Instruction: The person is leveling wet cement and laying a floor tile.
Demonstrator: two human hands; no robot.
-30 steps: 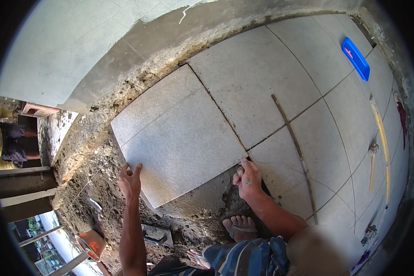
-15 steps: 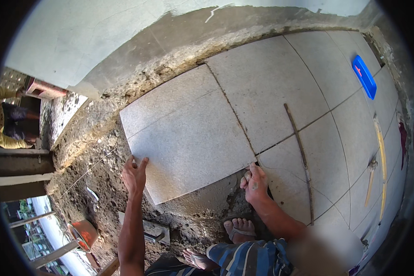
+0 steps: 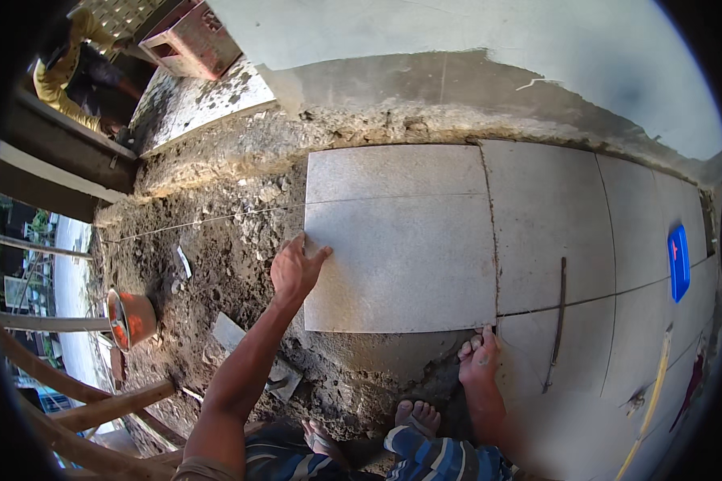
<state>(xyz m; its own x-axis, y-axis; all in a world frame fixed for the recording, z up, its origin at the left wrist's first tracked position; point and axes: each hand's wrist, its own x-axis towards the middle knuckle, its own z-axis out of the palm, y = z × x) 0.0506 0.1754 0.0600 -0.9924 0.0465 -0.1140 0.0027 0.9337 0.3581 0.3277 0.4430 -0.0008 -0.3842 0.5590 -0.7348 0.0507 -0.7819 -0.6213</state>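
Observation:
A large pale grey floor tile (image 3: 397, 256) lies over wet mortar (image 3: 385, 353), its right side against the neighbouring tile (image 3: 545, 216). My left hand (image 3: 294, 272) grips its left edge, with the thumb over the top face. At the tile's near right corner, my right hand (image 3: 480, 357) is closed on the edge with curled fingers. What its fingertips do under the edge is hidden. A thin string (image 3: 208, 216) runs from the left and across the tile. Partly behind my left forearm, a flat metal trowel (image 3: 283, 378) rests on the rough ground.
An orange bucket (image 3: 132, 319) and wooden poles (image 3: 116, 406) are at the left. Farther right, a stick (image 3: 558, 321), a blue tray (image 3: 679, 263) and a yellow level-like bar (image 3: 654, 393) lie on tiles. Beyond stands a wall (image 3: 393, 88). A person in yellow (image 3: 52, 84) is at far left.
My view has swung left, so the scene appears shifted rightward and turned. Both hands stay at the same edge and corner of the tile, which shows no clear movement.

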